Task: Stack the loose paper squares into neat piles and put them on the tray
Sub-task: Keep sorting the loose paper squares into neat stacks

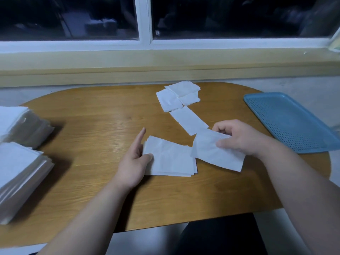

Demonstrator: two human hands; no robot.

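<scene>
**Desk-side:** What are the hands doing?

**Me:** My right hand [239,138] pinches one paper square [215,153], with the thumb on top and curled fingers at its far edge. The sheet is thin, white and faintly creased. It is held at a tilt, and its left corner hangs over the pile.

**Desk-side:** And the left?

**Me:** My left hand [135,159] stands on its side against the small pile [173,161]. The thumb rests on the pile's left edge and the index finger is stretched straight. I can't make out the other fingers.

**Desk-side:** Describe the pile.

**Me:** It is a few soft white sheets lying flat in the middle of the desk [103,115], toward the near edge. They are slightly fanned at the near right corner.

**Desk-side:** Where is the other paper?

**Me:** A single sheet [189,119] lies flat just beyond my right hand. Past it, by the far edge, is a loose heap [179,95] of overlapping squares at skewed angles.

**Desk-side:** And the tray?

**Me:** The tray [290,122] is blue and rectangular, with rounded corners, a raised rim and a dotted floor. It sits at the right edge.

**Desk-side:** Anything on the left?

**Me:** Two tall stacks [18,173] of white sheets sit at the left edge, and their sides look glossy. The desk itself has a warm wood grain and rounded ends.
</scene>
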